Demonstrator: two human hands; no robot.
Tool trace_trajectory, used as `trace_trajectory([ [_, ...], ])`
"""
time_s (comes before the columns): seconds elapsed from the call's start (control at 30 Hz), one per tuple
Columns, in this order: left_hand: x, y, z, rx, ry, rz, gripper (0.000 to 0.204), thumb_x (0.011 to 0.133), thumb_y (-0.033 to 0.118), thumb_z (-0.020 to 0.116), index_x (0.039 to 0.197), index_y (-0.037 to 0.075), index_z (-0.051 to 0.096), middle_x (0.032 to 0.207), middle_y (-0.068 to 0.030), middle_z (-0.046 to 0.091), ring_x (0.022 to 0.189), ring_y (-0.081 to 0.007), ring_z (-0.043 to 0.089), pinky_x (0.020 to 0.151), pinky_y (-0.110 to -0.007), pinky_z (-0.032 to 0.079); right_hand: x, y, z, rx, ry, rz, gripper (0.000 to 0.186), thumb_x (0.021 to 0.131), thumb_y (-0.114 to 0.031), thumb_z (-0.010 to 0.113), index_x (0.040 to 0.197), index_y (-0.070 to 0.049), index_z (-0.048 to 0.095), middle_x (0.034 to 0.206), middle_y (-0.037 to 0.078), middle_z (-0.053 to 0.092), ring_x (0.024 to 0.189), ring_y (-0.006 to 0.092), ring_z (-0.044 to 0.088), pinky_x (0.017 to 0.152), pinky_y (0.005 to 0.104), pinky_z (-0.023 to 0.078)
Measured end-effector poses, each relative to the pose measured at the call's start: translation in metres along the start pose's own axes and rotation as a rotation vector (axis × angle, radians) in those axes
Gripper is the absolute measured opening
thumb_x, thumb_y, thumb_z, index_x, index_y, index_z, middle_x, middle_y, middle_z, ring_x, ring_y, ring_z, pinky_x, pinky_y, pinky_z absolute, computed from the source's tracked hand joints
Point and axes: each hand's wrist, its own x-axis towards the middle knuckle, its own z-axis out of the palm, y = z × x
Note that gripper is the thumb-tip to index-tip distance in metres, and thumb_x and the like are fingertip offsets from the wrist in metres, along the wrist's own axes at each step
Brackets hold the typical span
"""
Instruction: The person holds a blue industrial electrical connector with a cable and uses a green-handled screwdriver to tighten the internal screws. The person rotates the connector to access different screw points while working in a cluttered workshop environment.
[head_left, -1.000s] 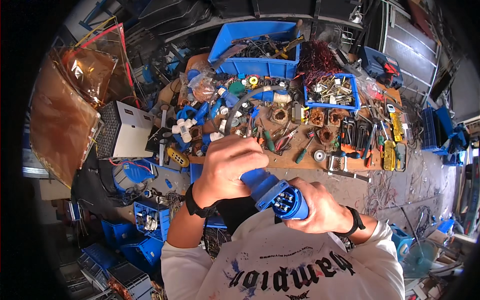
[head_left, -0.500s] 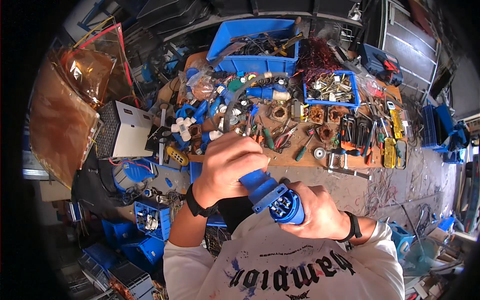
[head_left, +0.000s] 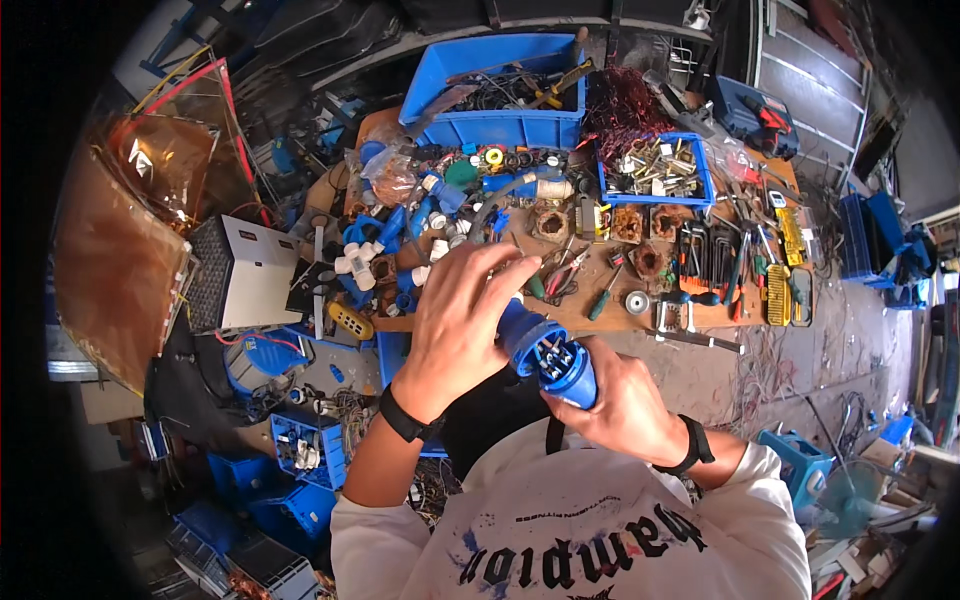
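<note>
My right hand (head_left: pixel 625 405) is closed round a blue round industrial plug body (head_left: pixel 570 378), its open end facing up-left with metal terminals showing inside. Against that end, slightly tilted, lies the rim of a blue plug housing (head_left: pixel 528 338). The housing's other end sits in my left hand (head_left: pixel 460 315), thumb side against it and fingers bent over the top. A grey cable (head_left: pixel 490 208) curves up beyond my left hand; where it enters the housing is hidden by the fingers.
Beyond my hands stands a wooden workbench (head_left: pixel 590 318) with screwdrivers, pliers, hex keys and rusty square parts. A large blue bin (head_left: pixel 500 128) and a smaller blue tray (head_left: pixel 655 195) of metal pieces stand at the back. Blue crates (head_left: pixel 305 445) sit on the floor at left.
My left hand has opened its grip somewhat and rolled, its fingers now more extended. The housing has come round so its rim meets the plug body's open end. The cable arch has dropped.
</note>
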Motion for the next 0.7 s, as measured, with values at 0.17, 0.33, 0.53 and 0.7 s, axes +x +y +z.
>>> trace_trajectory([
  [0.17,-0.014,-0.008,0.026,-0.057,0.007,-0.252,0.075,0.056,-0.010,0.064,0.128,0.008,0.048,0.126,-0.0145,0.046,0.116,-0.0359,0.048,0.099,-0.046,0.040,0.007,0.025,0.015,-0.013,0.046,0.100,0.046,0.071,-0.019,0.075,0.105,0.001,0.050,0.076,0.023,0.063,0.073,0.0423,0.062,0.066,0.0462,0.051],
  [0.33,-0.055,-0.016,0.066,-0.408,0.223,-0.470,0.056,0.072,-0.008,0.063,0.125,-0.001,0.047,0.118,-0.0175,0.050,0.109,-0.0282,0.055,0.090,-0.033,0.046,0.013,0.054,0.029,-0.033,0.039,0.207,0.051,0.069,-0.019,0.077,0.107,0.001,0.049,0.083,0.023,0.062,0.076,0.0412,0.062,0.067,0.0460,0.051],
  [0.53,-0.091,-0.021,0.112,-1.221,0.010,-0.906,0.043,0.085,0.003,0.063,0.123,-0.006,0.046,0.117,-0.0115,0.053,0.110,-0.0187,0.054,0.095,-0.032,0.042,0.026,0.085,0.054,0.022,0.053,0.247,0.054,0.069,-0.018,0.077,0.111,0.001,0.047,0.084,0.022,0.063,0.076,0.0416,0.063,0.067,0.0457,0.052],
  [0.7,-0.092,-0.028,0.136,-1.346,-0.049,-0.886,0.053,0.083,0.008,0.068,0.128,-0.005,0.045,0.134,-0.0136,0.044,0.124,-0.0187,0.043,0.105,-0.035,0.034,0.042,0.106,0.072,0.065,-0.039,0.324,0.056,0.069,-0.019,0.076,0.111,0.001,0.046,0.083,0.023,0.062,0.076,0.0416,0.063,0.066,0.0455,0.052],
])
